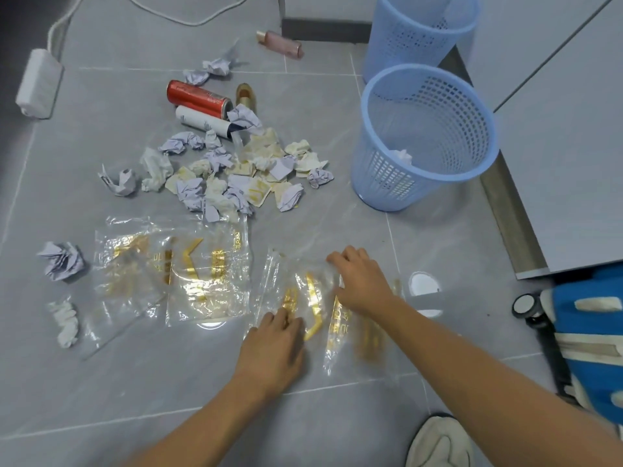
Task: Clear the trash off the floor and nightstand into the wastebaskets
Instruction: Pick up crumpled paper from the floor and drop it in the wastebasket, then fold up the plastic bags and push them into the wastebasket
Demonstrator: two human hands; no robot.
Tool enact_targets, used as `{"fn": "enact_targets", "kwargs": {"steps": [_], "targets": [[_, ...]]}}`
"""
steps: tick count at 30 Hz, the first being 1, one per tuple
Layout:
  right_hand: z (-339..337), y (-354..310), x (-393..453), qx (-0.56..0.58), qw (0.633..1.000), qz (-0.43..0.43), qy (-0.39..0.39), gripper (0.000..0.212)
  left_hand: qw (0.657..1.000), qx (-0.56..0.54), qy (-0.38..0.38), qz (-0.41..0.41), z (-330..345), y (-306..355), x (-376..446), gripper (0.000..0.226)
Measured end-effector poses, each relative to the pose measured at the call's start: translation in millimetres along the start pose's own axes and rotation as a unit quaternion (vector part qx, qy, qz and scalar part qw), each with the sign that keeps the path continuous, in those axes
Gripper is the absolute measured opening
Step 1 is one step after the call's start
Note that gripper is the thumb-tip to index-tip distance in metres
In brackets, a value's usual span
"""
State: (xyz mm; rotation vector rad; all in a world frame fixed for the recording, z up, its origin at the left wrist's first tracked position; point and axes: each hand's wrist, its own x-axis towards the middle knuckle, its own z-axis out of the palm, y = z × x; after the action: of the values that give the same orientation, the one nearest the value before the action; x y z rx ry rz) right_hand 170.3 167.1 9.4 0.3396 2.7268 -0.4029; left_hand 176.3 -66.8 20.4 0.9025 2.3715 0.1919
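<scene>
On grey tiled floor (337, 416): two blue wastebaskets, near one (426, 136) holding white wad; paper-scrap pile (236, 173) left of it. Clear gold-printed wrapper (317, 308) nearest camera, left hand (273, 352) and right hand (362, 284) pressing it, fingers curled, grip unclear.

From my view, the paper heap (232, 170) lies at twelve o'clock, two wastebaskets (428, 136) at two, plastic bags (175, 281) at ten, cans (199, 97) behind the heap.
</scene>
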Motion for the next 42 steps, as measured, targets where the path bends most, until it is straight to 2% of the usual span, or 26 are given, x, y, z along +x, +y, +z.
{"fn": "enact_targets", "kwargs": {"steps": [2,6,10,14,17,20,23,26,30,33,34,36,38,42], "targets": [[3.6,0.6,1.9,-0.013,1.000,0.025,0.009,0.057,1.000,0.013,0.019,0.019,5.1,-4.6,0.2,0.039],[8.7,5.7,2.5,-0.022,0.998,0.061,0.025,0.057,0.997,0.021,0.048,0.051,6.6,-17.7,8.0,0.058],[13.7,14.7,3.9,0.011,0.993,0.116,-0.002,0.055,0.995,0.046,0.062,0.056,0.3,-31.9,27.5,0.071],[15.1,29.9,0.8,0.122,0.981,0.150,-0.023,0.025,0.998,0.029,0.021,0.056,-10.8,-39.8,48.5,0.079],[10.8,37.6,-4.8,0.193,0.972,0.133,-0.027,0.031,0.997,0.006,0.042,0.061,-21.9,-47.6,58.6,0.078],[-4.7,43.4,-13.2,0.354,0.926,0.124,-0.034,0.028,0.989,-0.052,0.116,0.071,-35.4,-56.3,59.8,0.072],[-29.7,46.5,-19.8,0.453,0.884,0.109,-0.050,0.020,0.972,-0.133,0.188,0.054,-49.9,-64.0,57.6,0.068],[-55.6,48.9,-19.4,0.496,0.860,0.113,-0.033,0.017,0.947,-0.249,0.201,-0.010,-65.6,-69.9,60.9,0.069],[-80.7,50.2,-15.1,0.546,0.828,0.131,-0.006,0.015,0.878,-0.443,0.149,-0.103,-89.7,-68.0,66.7,0.059],[-87.7,37.4,-8.5,0.579,0.806,0.125,0.003,0.013,0.819,-0.562,0.070,-0.091,-104.7,-65.1,65.1,0.042],[-88.3,31.0,-5.2,0.588,0.800,0.120,0.004,0.013,0.811,-0.577,0.057,-0.080,-110.3,-63.6,62.7,0.033],[-87.6,19.0,1.1,0.603,0.790,0.110,0.010,0.011,0.815,-0.573,0.068,-0.062,-119.3,-63.3,58.2,0.023],[-87.8,8.8,6.2,0.619,0.777,0.112,0.015,0.009,0.818,-0.567,0.088,-0.053,-125.8,-69.6,55.7,0.024],[-89.8,-3.7,15.3,0.652,0.751,0.100,-0.023,0.003,0.806,-0.589,0.048,-0.027,-138.9,-92.4,46.9,0.028]]}}
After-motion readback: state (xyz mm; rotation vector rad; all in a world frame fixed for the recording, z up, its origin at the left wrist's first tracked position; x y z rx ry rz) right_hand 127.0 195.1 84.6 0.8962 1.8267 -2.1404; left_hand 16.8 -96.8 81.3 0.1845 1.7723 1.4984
